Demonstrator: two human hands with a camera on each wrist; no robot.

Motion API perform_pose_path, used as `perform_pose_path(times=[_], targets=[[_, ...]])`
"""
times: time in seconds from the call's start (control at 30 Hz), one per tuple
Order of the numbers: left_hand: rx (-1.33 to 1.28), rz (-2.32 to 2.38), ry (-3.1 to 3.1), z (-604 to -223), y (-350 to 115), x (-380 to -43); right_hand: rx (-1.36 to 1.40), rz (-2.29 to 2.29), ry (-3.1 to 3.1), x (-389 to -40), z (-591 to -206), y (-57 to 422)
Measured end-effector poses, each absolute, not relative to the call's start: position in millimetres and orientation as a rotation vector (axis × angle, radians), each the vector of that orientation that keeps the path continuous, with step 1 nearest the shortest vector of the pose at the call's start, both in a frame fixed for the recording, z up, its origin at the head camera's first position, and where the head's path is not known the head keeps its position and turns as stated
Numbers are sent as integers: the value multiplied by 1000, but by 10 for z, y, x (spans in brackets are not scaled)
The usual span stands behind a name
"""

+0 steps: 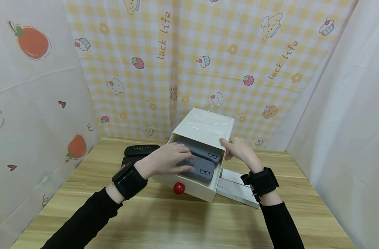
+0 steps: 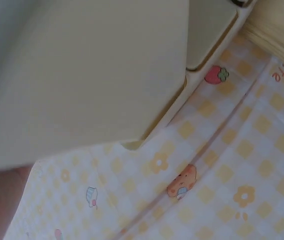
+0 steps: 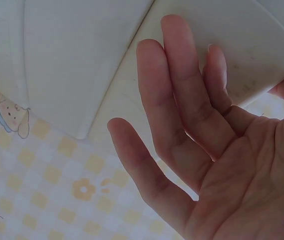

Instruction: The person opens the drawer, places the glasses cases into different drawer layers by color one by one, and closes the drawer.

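Note:
A white drawer box stands tilted on the table, its drawer pulled out, with a red round knob on the front. Inside lie two grey cases printed with glasses, one at the front and one behind. My left hand reaches over the drawer's left side, fingers extended above the front case; its fingers do not show in the left wrist view. At the box's right front edge my right hand touches the shell, its fingers loosely spread along the white side.
Left of the box, partly behind my left forearm, are black cases. Flat white pieces lie on the wooden table at the right. A patterned curtain hangs close behind the box.

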State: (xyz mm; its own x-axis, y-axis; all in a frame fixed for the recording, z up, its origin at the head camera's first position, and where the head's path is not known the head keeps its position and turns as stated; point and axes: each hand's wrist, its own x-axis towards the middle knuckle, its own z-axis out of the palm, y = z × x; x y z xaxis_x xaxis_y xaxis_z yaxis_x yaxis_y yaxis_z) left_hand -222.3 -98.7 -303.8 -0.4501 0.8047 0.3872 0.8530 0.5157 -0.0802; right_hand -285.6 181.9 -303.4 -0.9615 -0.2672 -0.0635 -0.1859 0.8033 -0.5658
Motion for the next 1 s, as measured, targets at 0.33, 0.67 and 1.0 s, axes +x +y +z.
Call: perform_pose_path(times=[0.33, 0.67, 1.0], targets=[[-1344, -293, -2133, -3179, -1046, -2144, -363, -871, 2847, -2849, -3035, 1818], [-1277, -185, -1753, -3426, -1125, -2013, -371, -867, 2845, -2844, -3036, 1815], [-1291, -45, -1560, -3640, -1147, -1895, -365, -865, 2852, -2844, -3033, 1816]])
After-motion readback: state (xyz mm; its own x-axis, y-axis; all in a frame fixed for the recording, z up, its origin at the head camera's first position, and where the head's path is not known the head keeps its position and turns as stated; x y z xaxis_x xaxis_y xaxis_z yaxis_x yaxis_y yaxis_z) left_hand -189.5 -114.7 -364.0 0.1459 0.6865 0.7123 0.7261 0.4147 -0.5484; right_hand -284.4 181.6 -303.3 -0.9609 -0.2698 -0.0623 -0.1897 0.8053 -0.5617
